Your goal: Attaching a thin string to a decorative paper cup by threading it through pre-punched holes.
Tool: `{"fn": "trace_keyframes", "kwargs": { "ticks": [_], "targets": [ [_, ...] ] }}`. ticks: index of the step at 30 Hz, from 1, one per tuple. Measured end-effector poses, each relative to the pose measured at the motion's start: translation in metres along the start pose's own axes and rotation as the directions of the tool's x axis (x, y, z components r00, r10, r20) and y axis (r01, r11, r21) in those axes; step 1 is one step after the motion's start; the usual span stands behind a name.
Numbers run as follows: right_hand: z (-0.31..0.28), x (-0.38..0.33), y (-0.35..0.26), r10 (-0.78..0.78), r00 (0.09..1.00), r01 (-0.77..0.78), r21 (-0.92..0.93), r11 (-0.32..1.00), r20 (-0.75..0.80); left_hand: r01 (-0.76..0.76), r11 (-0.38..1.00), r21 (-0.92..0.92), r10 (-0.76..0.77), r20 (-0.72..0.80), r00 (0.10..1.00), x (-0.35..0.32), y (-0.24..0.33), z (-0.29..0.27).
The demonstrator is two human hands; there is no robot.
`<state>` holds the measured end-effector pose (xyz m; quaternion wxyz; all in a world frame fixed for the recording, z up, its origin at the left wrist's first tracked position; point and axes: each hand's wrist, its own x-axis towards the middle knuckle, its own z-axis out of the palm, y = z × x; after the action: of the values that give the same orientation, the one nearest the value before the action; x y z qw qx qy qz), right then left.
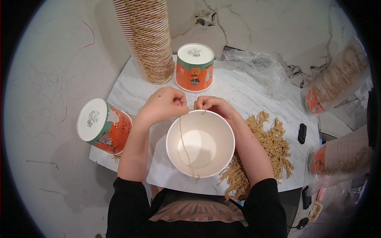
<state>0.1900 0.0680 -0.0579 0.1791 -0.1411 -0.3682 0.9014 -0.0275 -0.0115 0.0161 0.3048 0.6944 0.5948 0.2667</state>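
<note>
A white-lined paper bucket [223, 137] stands mouth up near the table's front edge, close to my body. One thin tan cord [182, 139] hangs across its open mouth, from the far rim down to the near rim. At the far rim my left hand [167, 104] has its fingers closed in a pinch on the cord. My right hand [213, 104] is beside it, fingertips pinched at the rim where a short bit of cord shows. Curled fingers partly hide the cord between the two hands.
A tall stack of cord-strung buckets [149, 39] rises at the back left. Upside-down orange and green buckets stand behind [194, 78] and at left [119, 131]. Tan cords [278, 144] lie heaped at right, near a small black object [302, 133]. Plastic-wrapped bucket stacks [337, 85] flank the table.
</note>
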Motion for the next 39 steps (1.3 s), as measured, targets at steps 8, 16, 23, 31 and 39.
{"fn": "trace_keyframes", "kwargs": {
  "ticks": [8,16,23,31,39],
  "targets": [
    [0.001,0.0,-0.002,-0.003,1.0,0.002,-0.048,0.999,-0.003,0.004,1.0,0.02,-0.004,-0.023,1.0,-0.001,0.002,-0.005],
    [-0.009,0.001,-0.002,-0.082,0.997,0.081,-0.071,0.994,-0.007,-0.033,0.997,-0.066,0.033,0.01,0.999,0.0,-0.005,-0.008],
    [-0.01,0.001,-0.003,-0.114,0.99,0.089,-0.266,0.96,-0.08,0.028,0.982,-0.189,-0.013,0.078,0.997,-0.002,-0.017,-0.016],
    [-0.008,-0.001,-0.01,-0.149,0.988,0.124,-0.396,0.91,-0.033,-0.011,0.996,-0.088,0.022,0.116,0.993,-0.005,-0.018,-0.022],
    [-0.041,0.011,-0.004,-0.292,0.873,0.17,-0.317,0.933,-0.39,-0.337,0.546,-0.767,0.719,0.223,0.658,-0.079,0.074,-0.025]
  ]
}}
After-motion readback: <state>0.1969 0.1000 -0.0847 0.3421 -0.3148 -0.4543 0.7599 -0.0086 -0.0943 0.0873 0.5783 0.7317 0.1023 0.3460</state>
